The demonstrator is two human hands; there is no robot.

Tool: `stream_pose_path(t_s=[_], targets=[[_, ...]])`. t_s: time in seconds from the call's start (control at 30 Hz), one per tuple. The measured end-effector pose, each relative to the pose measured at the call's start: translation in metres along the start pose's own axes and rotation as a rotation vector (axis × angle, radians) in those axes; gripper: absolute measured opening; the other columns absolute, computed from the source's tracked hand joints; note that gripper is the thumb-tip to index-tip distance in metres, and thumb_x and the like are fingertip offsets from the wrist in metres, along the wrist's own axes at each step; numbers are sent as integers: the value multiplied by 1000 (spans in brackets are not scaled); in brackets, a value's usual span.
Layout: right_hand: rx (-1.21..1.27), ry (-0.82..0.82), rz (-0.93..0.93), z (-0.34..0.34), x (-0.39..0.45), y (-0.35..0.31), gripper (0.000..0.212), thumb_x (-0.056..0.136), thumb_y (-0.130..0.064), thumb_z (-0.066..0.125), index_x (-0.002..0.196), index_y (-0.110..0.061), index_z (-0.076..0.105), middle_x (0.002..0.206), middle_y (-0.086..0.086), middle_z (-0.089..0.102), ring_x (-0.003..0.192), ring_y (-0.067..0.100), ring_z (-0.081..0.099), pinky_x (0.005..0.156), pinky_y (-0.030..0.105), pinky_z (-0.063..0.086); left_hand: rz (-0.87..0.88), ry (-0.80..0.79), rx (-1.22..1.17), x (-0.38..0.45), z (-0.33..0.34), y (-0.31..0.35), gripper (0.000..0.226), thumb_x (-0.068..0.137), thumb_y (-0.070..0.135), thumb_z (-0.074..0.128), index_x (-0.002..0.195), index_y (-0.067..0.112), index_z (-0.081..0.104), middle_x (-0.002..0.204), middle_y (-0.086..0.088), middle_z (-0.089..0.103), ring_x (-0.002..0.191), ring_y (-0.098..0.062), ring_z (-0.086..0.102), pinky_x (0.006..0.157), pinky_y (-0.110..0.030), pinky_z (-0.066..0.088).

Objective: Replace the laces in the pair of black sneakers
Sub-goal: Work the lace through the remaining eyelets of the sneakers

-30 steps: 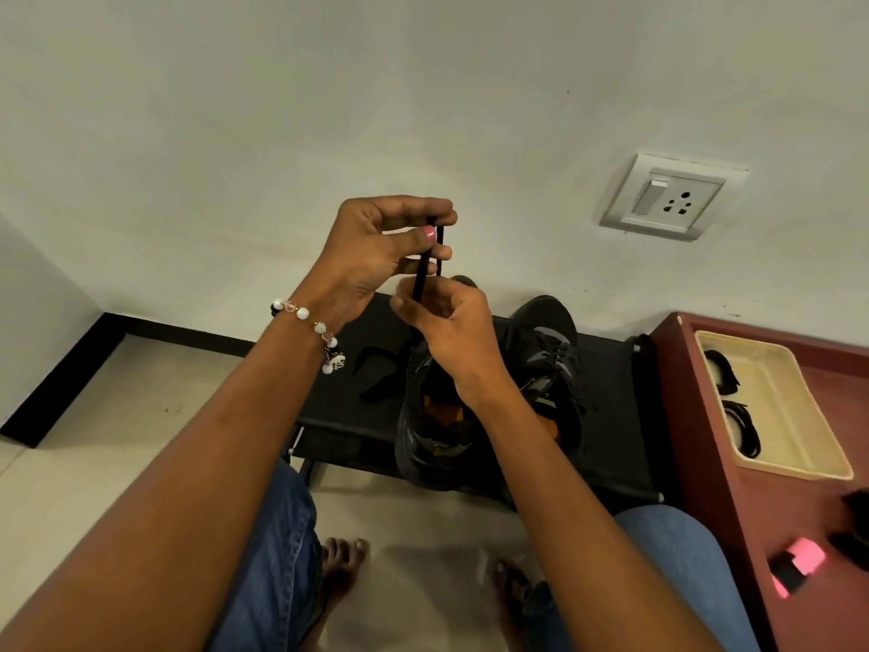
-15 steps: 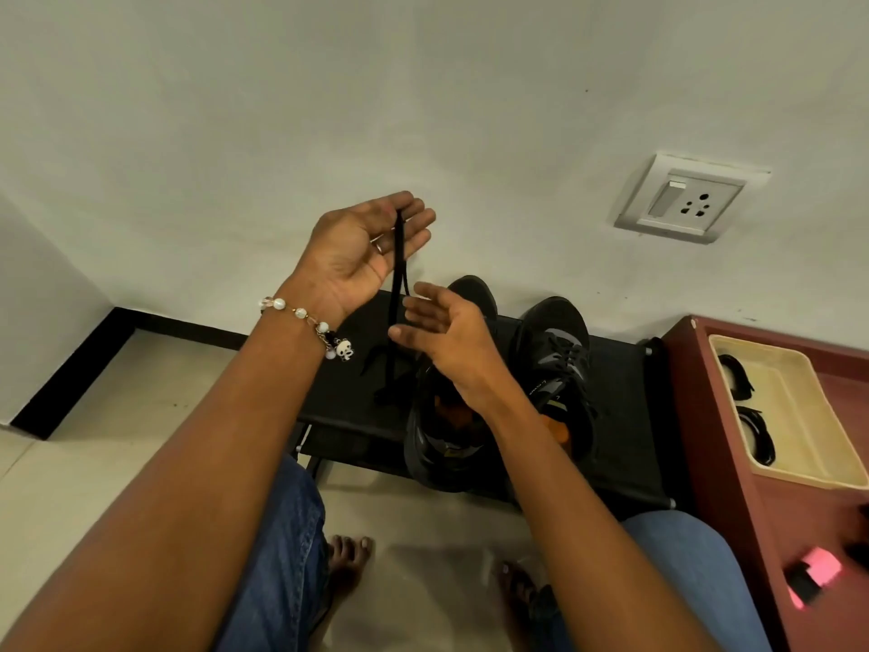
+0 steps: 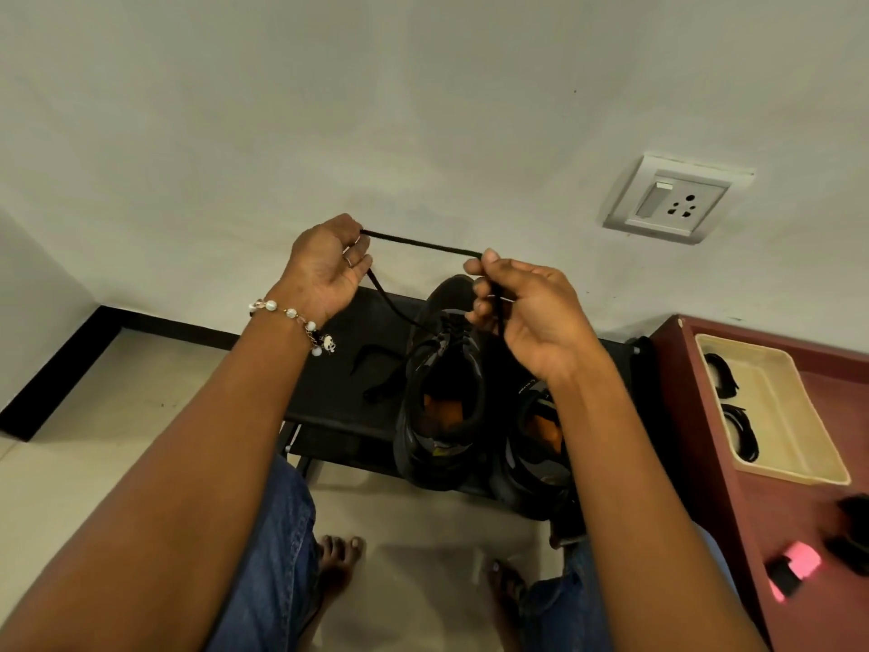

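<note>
A thin black woven shoelace [image 3: 421,243] is stretched between both hands above the low black worktop [image 3: 338,392]. The left hand [image 3: 327,270] curls its fingers round one part; the right hand [image 3: 522,308] pinches another between thumb and forefinger. Both strands run down to the upper eyelets of the left black mesh sneaker [image 3: 442,407], which stands just beside its mate [image 3: 536,444]. The step looks like evening out the lace on this shoe; next, each end needs feeding through an eyelet.

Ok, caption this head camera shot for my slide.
Both hands, left hand and right hand, stretch a black lace above the sneaker.
</note>
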State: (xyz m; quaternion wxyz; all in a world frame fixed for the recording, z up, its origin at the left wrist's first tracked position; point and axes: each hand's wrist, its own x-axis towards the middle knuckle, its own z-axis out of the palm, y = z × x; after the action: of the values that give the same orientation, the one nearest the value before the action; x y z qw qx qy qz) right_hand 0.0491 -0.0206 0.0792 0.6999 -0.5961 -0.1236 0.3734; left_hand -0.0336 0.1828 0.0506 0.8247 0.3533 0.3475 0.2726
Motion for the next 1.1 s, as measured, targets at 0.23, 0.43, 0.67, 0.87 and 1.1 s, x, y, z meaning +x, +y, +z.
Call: stream_pose_path(t_s=[0.23, 0.43, 0.67, 0.87, 1.1], targets=[[-325, 134, 54, -3, 7, 19, 25, 96, -21, 61, 89, 1, 70, 57, 2, 57, 45, 11, 45, 49, 26, 42, 39, -515, 1068, -30, 20, -24, 28, 97, 36, 54, 122, 33, 65, 60, -1, 52, 42, -9, 37, 43, -21, 37], [-448, 144, 110, -7, 8, 23, 23, 94, -18, 64, 86, 2, 71, 58, 4, 60, 44, 10, 46, 46, 23, 42, 94, -420, 1101, -24, 21, -34, 21, 92, 24, 63, 91, 5, 70, 56, -3, 47, 39, -9, 37, 39, -17, 31], [-505, 177, 117, -15, 15, 28, 17, 96, -3, 56, 84, -6, 68, 73, 8, 68, 56, 10, 59, 58, 23, 52, 255, 11, 1115, -10, 8, -36, 21, 94, 19, 62, 82, 3, 65, 62, -3, 62, 36, -11, 59, 38, -19, 47], [-531, 234, 26, -14, 19, 37, 8, 96, -3, 56, 92, -6, 63, 83, 13, 71, 60, 17, 68, 59, 25, 59, 491, -305, 1417, -17, 21, -52, 33, 82, 23, 75, 114, 22, 66, 89, -1, 68, 78, -13, 61, 79, -26, 49], [-339, 321, -1, -18, 19, 38, 14, 85, -13, 75, 78, -3, 67, 71, 16, 72, 54, 21, 69, 56, 32, 59, 548, -564, 1287, -24, 30, -68, 30, 77, 9, 77, 106, 17, 75, 99, -1, 74, 93, -9, 67, 87, -19, 51]])
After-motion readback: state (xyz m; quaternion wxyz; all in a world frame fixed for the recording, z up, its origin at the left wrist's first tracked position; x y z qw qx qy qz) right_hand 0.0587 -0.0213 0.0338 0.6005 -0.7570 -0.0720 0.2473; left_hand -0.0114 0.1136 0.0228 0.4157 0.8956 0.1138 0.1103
